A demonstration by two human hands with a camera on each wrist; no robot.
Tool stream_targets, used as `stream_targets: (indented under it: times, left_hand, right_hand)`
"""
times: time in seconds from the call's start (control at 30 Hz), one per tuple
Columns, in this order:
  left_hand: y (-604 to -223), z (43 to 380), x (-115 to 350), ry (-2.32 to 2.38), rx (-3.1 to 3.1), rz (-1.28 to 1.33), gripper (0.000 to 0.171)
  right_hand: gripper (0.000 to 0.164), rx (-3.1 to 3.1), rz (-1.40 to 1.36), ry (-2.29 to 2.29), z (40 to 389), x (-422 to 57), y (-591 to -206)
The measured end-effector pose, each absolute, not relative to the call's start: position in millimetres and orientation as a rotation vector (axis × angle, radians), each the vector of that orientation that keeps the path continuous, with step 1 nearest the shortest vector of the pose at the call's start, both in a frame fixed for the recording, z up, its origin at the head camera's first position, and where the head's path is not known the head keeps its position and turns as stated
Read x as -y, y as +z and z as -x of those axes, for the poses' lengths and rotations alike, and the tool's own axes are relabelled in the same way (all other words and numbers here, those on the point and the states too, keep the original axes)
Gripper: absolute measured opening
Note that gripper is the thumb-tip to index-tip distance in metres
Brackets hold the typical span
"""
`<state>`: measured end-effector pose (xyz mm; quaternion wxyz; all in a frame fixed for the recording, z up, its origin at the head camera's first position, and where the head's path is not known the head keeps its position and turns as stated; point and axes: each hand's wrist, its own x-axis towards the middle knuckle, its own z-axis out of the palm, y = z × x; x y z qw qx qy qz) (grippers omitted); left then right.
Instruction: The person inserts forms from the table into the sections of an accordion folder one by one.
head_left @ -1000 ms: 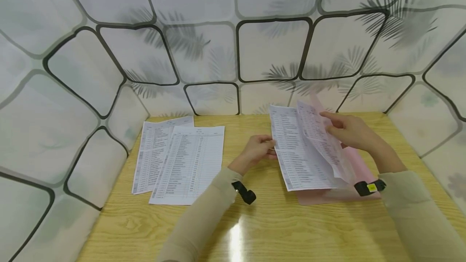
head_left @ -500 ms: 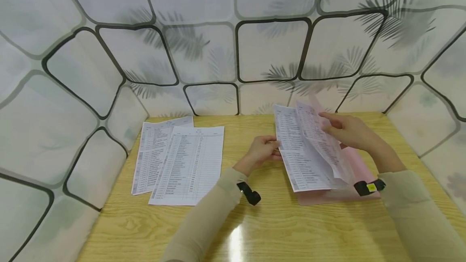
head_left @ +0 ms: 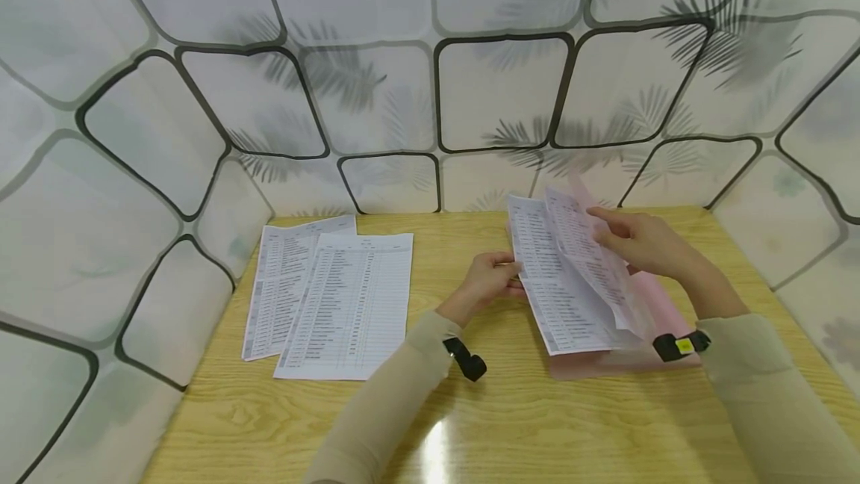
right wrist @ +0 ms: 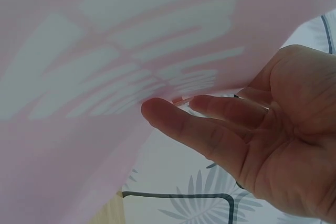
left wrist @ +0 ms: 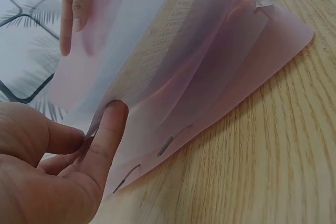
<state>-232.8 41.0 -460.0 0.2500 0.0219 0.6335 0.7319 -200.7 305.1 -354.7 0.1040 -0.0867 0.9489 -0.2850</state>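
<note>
A pink translucent folder [head_left: 661, 297] lies at the right of the table, its cover lifted. My left hand [head_left: 485, 281] pinches the left edge of a printed sheet [head_left: 547, 282] inside the folder. In the left wrist view, the thumb and fingers of that hand [left wrist: 63, 166] grip the sheet's edge, above the folder's pink back [left wrist: 283, 45]. My right hand [head_left: 641, 241] holds up the cover, with a second printed sheet [head_left: 591, 245] raised along with it. The right wrist view shows the pink cover [right wrist: 68, 156] between thumb and fingers of my right hand [right wrist: 278, 140].
Two printed papers lie overlapping at the left: a front sheet [head_left: 356, 312] and a rear sheet [head_left: 275, 290]. The wooden table [head_left: 497, 424] meets a patterned backdrop [head_left: 504, 95] at the back and sides.
My left hand has moved slightly right, bringing the left edge of the pinched sheet toward the folder. My right hand and the raised cover have stayed nearly still.
</note>
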Motion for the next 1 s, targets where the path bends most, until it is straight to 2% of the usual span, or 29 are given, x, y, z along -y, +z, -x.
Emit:
stream_targets:
  times: [1.0]
  left_hand:
    - [-465,231,-61,1.991,-1.827,-0.084,0.027]
  right_hand:
    - [0.061,-2.825,0.255,-0.84,199,-303,-352]
